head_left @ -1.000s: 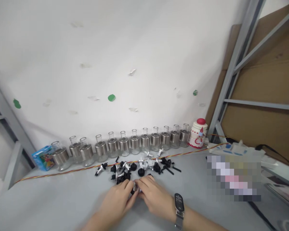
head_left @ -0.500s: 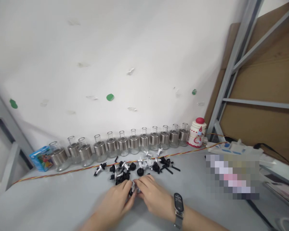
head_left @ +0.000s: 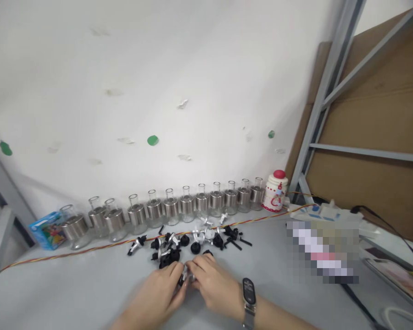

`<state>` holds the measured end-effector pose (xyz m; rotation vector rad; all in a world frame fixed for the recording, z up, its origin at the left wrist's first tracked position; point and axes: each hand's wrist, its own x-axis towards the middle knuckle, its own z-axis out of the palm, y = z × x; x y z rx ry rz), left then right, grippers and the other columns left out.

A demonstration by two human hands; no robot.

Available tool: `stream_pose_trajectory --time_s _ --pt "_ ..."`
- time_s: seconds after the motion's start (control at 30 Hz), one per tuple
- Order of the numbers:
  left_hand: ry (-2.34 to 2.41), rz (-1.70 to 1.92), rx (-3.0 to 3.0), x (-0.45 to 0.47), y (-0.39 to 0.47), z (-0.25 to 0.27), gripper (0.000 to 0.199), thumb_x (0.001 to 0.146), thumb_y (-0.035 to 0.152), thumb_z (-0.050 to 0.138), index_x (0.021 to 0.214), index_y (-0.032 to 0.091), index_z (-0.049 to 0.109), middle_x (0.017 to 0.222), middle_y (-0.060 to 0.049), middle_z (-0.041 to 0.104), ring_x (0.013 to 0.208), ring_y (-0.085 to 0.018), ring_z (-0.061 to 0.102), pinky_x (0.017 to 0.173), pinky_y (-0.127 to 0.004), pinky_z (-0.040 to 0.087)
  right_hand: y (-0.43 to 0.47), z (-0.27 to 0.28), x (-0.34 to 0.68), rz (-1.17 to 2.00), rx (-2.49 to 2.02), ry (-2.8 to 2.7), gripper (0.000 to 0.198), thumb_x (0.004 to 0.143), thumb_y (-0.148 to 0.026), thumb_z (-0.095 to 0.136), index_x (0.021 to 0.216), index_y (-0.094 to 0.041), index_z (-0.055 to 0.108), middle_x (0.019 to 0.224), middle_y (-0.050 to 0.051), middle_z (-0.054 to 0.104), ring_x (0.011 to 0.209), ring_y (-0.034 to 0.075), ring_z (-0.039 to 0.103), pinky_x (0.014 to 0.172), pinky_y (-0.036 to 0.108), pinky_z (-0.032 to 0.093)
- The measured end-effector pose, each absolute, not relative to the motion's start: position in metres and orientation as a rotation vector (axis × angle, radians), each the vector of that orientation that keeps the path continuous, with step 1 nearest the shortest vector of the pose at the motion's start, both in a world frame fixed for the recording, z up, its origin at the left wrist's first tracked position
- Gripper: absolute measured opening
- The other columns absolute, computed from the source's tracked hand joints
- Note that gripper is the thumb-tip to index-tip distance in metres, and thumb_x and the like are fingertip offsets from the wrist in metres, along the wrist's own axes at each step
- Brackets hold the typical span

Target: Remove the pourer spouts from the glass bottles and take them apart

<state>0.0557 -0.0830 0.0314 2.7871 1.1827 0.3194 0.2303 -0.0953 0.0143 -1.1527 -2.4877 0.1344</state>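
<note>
My left hand (head_left: 160, 288) and my right hand (head_left: 215, 282) meet low in the middle of the view, both closed. Between their fingertips they pinch a small silver-and-black bottle pourer (head_left: 185, 274), mostly covered by the fingers. Just beyond the hands lies a loose cluster of pourer parts. Among them are a silver pourer with black ends (head_left: 136, 245), a round black stopper (head_left: 195, 248), white-and-silver pieces (head_left: 209, 235) and thin black strips (head_left: 234, 245). A smartwatch is on my right wrist.
A row of glass bottles with steel sleeves (head_left: 154, 208) stands along the wall. A blue box (head_left: 48, 231) is at its left end, a white jar with a red lid (head_left: 274, 195) at its right. A twisted cable (head_left: 99, 248) crosses the table. A phone (head_left: 397, 279) lies far right.
The whole view has shifted slightly, so the scene sits a little further left. Both hands keep their pinch on the pourer, with no clear change in grip.
</note>
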Motion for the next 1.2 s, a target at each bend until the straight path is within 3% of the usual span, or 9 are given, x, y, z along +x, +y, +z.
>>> stream_pose_trajectory --time_s 0.87,1.2 --pt "1.297 0.284 2.518 0.056 -0.081 0.021 0.022 0.083 0.042 0.038 0.088 0.023 0.048 0.089 -0.002 0.062 0.079 -0.018 0.059 0.061 -0.023 0.039 -0.087 0.003 0.236 0.258 -1.096 -2.433 0.035 0.076 -0.012 0.047 0.111 -0.013 0.045 0.098 0.009 0.052 0.091 0.019 0.044 0.085 0.028 0.034" --pt "1.240 0.324 2.499 0.055 -0.080 0.027 0.027 0.087 0.040 0.026 0.088 0.024 0.048 0.085 -0.001 0.062 0.078 -0.017 0.059 0.063 -0.023 0.039 -0.088 0.010 0.234 0.278 -1.060 -2.457 0.020 0.082 -0.014 0.041 0.101 -0.012 0.049 0.095 0.008 0.051 0.088 0.017 0.044 0.082 0.025 0.036"
